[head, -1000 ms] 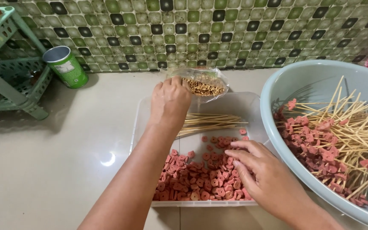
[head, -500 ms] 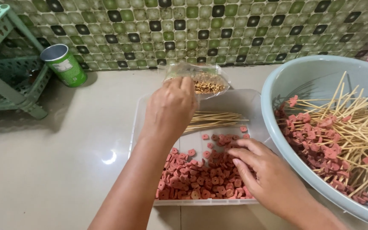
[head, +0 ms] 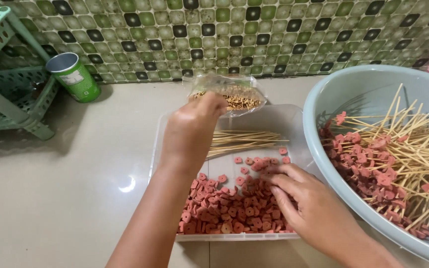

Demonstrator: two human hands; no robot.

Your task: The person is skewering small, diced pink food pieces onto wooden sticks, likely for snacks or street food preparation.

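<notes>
head view: left hand [head: 190,130] reaches over the clear tray [head: 294,124], grip closed on the skewer bag [head: 234,94] at its far edge. right hand [head: 309,208] rests fingers spread on pink slices [head: 224,208] in the tray, beside loose skewers [head: 244,141].

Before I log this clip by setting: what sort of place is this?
Probably a home kitchen floor used for food prep. A green and black tiled wall meets smooth pale floor, where a clear tray of pink sausage slices sits beside a large basin of filled bamboo skewers.
</notes>
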